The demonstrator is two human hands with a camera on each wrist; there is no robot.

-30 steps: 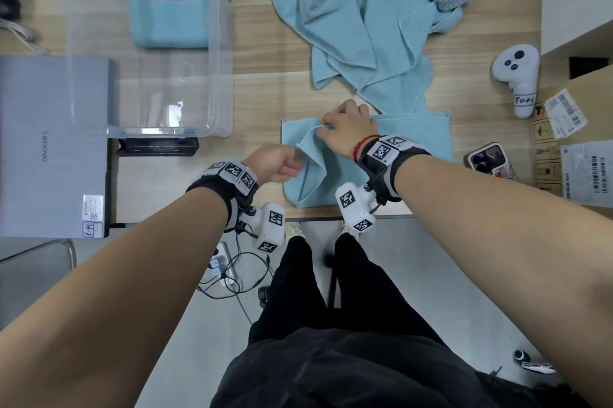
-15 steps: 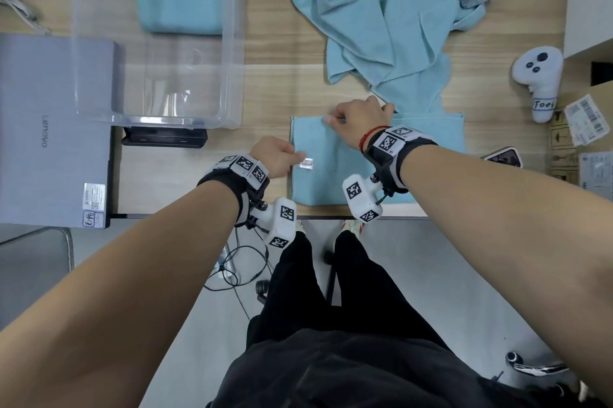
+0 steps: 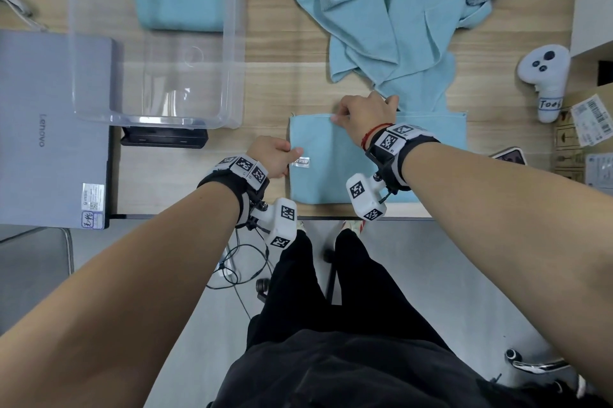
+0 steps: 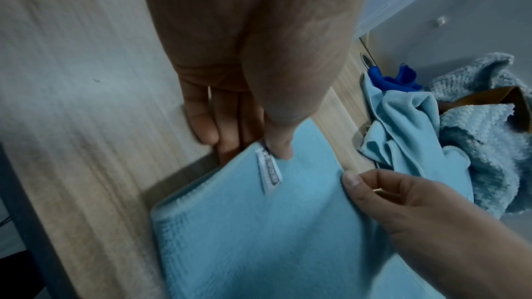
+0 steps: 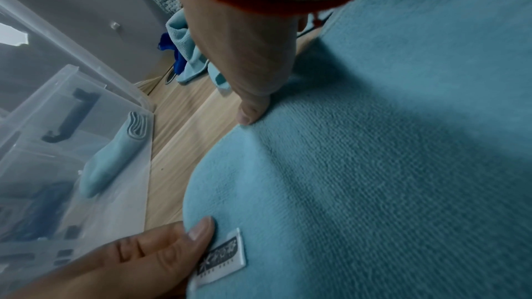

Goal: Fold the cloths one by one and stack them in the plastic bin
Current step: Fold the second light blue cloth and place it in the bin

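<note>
A light blue cloth (image 3: 328,172) lies folded over on the wooden table near its front edge, with a white label (image 3: 301,162) by its left side. My left hand (image 3: 277,155) pinches the cloth's left edge (image 4: 244,165) beside the label, thumb on top and fingers under. At the far edge my right hand (image 3: 360,115) pinches the cloth, its thumb (image 5: 252,110) pressed on the fabric. The clear plastic bin (image 3: 156,42) stands at the back left and holds one folded blue cloth (image 3: 180,2).
A heap of unfolded cloths (image 3: 391,19), light blue, dark blue and knitted grey, lies at the back right. A closed laptop (image 3: 49,128) sits left. At the right are a white controller (image 3: 545,82), a phone (image 3: 509,155) and cardboard boxes (image 3: 590,128).
The left part of the cloth, which both hands held raised, has been laid down flat to the left. The cloth's label now shows beside my left thumb.
</note>
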